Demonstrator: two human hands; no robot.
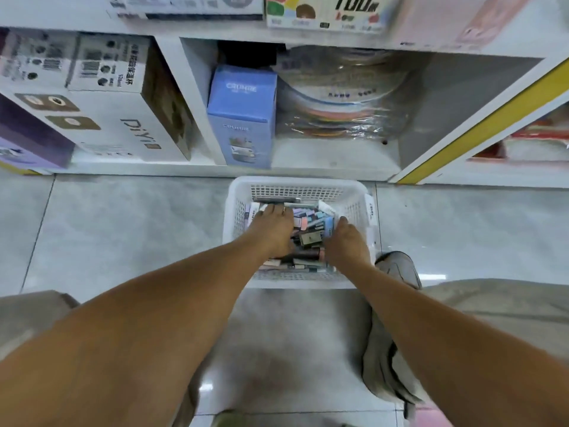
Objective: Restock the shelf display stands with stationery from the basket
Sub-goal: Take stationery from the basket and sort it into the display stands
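A white lattice basket (297,188) on the grey tiled floor (129,229) before a low shelf (308,171) holds jumbled pastel stationery (311,223). Left hand (272,229) lies flat on the pile, fingers (271,211) spread; right hand (348,241) dips in beside it, its grip hidden.

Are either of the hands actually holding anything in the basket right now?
It cannot be told. Both the left hand and right hand are down among the stationery in the basket, fingers hidden.

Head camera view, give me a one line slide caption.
Both hands, left hand and right hand, reach into the white basket of stationery.
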